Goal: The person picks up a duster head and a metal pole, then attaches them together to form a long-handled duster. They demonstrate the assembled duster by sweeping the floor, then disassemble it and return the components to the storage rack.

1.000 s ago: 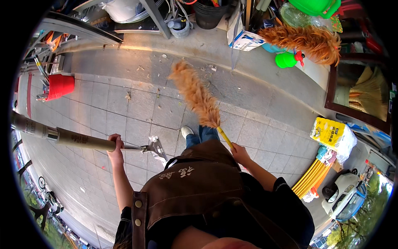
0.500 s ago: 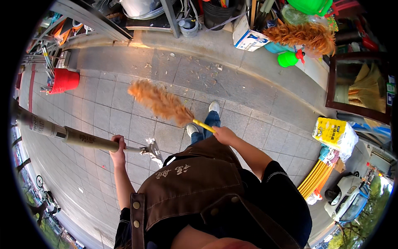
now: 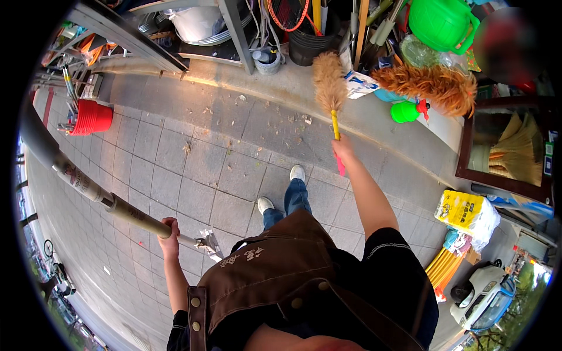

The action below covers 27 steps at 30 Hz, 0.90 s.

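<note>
Two grips: left hand (image 3: 170, 229), beige tubular pole (image 3: 136, 216); right hand (image 3: 343, 148), yellow-handled fluffy duster (image 3: 329, 82); I feared overswing toppling white-blue carton (image 3: 361, 86).

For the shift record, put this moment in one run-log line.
Left hand: grips beige pole | Right hand: holds fluffy duster | Near duster in view: black bucket, white box | Ground: grey paving tiles

Soft daylight is filling the frame; warm light is tinting the upper-left ledge (image 3: 216, 75), blur is smudging upper right, rim lines are bending.
</note>
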Each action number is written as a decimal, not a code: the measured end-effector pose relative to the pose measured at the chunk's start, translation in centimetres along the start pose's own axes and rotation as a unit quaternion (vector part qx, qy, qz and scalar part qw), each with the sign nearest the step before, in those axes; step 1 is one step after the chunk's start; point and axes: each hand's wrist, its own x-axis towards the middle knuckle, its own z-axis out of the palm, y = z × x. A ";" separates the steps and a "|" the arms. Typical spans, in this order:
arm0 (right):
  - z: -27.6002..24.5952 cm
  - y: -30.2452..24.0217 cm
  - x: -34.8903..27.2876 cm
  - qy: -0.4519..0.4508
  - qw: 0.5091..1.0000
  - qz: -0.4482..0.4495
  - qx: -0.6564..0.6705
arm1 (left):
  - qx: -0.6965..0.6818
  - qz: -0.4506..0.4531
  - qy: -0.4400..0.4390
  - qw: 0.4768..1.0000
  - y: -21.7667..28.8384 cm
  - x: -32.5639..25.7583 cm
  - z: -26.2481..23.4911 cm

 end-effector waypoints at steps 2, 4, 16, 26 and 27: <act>0.0 -3.5 5.8 0.016 0.999 -0.003 0.035 | -0.020 -0.013 0.012 1.000 0.3 0.3 0.6; -0.9 -8.1 11.7 0.022 0.999 -0.005 0.030 | -0.027 -0.025 0.023 0.999 1.6 0.7 1.5; -0.8 5.5 3.3 -0.043 0.964 -0.069 -0.254 | -0.107 -0.046 0.110 0.987 6.2 1.5 4.6; 0.8 -2.0 8.8 -0.054 0.939 -0.232 -0.250 | -0.103 -0.023 0.046 0.993 6.5 1.7 7.5; 1.7 -3.4 11.6 -0.055 0.945 -0.221 -0.236 | -0.089 -0.028 0.048 0.994 7.5 2.1 7.8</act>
